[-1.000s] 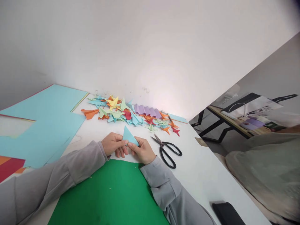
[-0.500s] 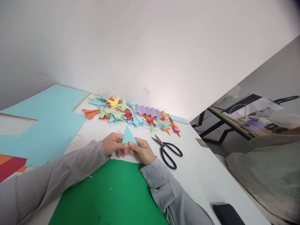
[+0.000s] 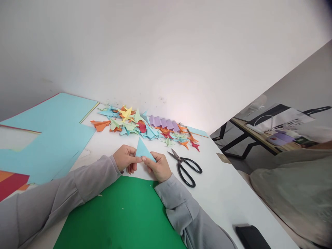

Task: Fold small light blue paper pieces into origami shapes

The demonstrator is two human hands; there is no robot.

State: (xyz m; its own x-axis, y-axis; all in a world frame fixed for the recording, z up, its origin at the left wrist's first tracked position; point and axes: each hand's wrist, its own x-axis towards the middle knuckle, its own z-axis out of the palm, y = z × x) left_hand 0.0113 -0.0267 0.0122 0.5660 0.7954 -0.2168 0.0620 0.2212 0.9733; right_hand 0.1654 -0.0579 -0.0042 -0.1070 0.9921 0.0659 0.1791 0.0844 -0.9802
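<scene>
A light blue folded paper triangle [image 3: 143,150] is held up between both hands, its point upward, over the white table. My left hand [image 3: 126,158] pinches its lower left corner between thumb and fingers. Thumb on the front and fingers behind, my right hand [image 3: 159,167] grips the lower edge and right side. The two thumbs nearly meet at the bottom edge. Just right of my right hand lies a pair of black-handled scissors [image 3: 183,166], blades slightly apart. Below the hands a green sheet [image 3: 116,214] covers the near part of the table.
Folded paper planes [image 3: 127,114] in several colours are heaped along the wall, with a pleated purple paper [image 3: 164,122] among them. Large blue sheets [image 3: 57,138] lie at left, near red and orange paper [image 3: 12,183]. A black object [image 3: 252,237] rests at the near right edge.
The blue triangle has turned slightly, its right corner now reaching further over my right hand. My left fingers have drawn in a little behind it.
</scene>
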